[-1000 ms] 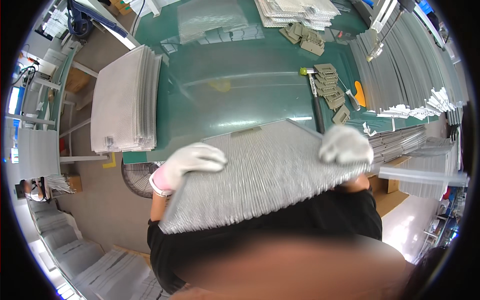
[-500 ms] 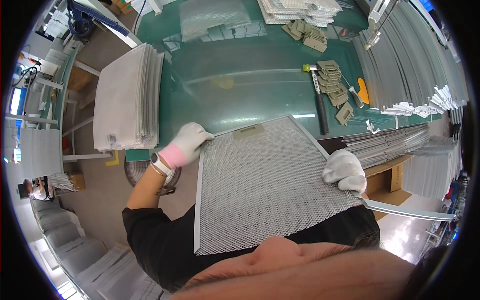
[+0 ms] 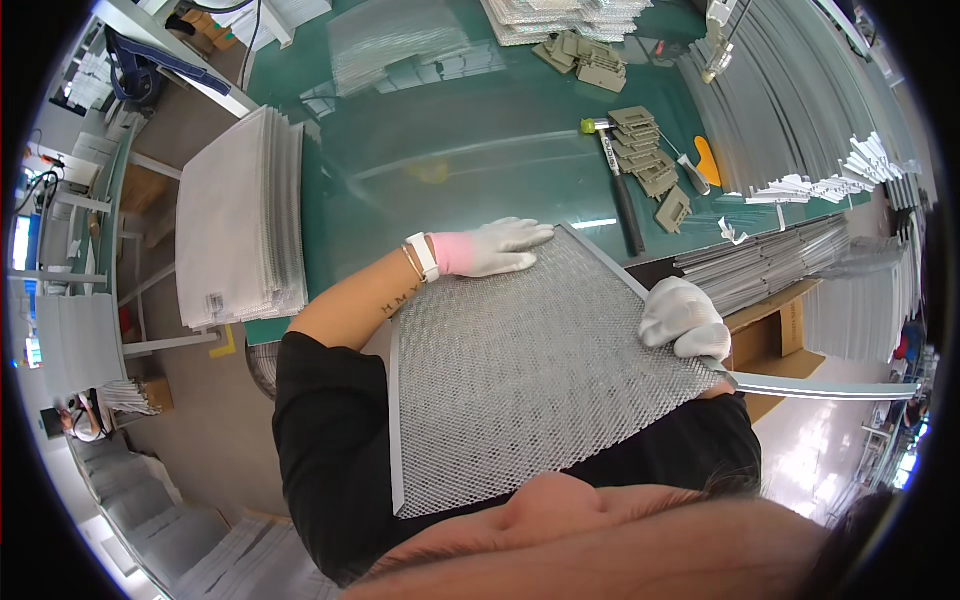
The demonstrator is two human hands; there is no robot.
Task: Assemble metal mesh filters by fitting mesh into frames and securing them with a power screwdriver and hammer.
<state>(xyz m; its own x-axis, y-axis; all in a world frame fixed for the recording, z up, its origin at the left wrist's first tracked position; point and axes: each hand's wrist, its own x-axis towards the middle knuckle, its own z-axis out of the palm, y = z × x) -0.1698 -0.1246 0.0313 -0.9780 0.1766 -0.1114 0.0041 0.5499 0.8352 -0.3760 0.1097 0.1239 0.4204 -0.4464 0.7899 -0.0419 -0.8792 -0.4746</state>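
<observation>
A grey metal mesh filter panel (image 3: 540, 370) leans toward my body, with its far edge near the green table's front. Metal frame strips line its left and right sides; the near mesh edge shows bare. My left hand (image 3: 500, 247), in a white glove with a pink cuff, lies flat along the far edge, fingers stretched out, covering the spot of the khaki latch plate. My right hand (image 3: 685, 318), gloved in white, is closed round the panel's right edge near the corner. From beneath it a metal frame strip (image 3: 825, 387) sticks out to the right.
A hammer (image 3: 625, 200), khaki plastic plates (image 3: 645, 150), a screwdriver (image 3: 692, 172) and an orange tool (image 3: 707, 160) lie on the green table (image 3: 440, 170). Mesh sheets (image 3: 235, 220) stack at left, metal strips (image 3: 780, 130) at right. A cardboard box (image 3: 770, 345) stands below.
My left hand has moved right along the far edge from the left corner, going from curled to flat over the khaki latch plate. My right hand keeps its grip; the view has shifted slightly.
</observation>
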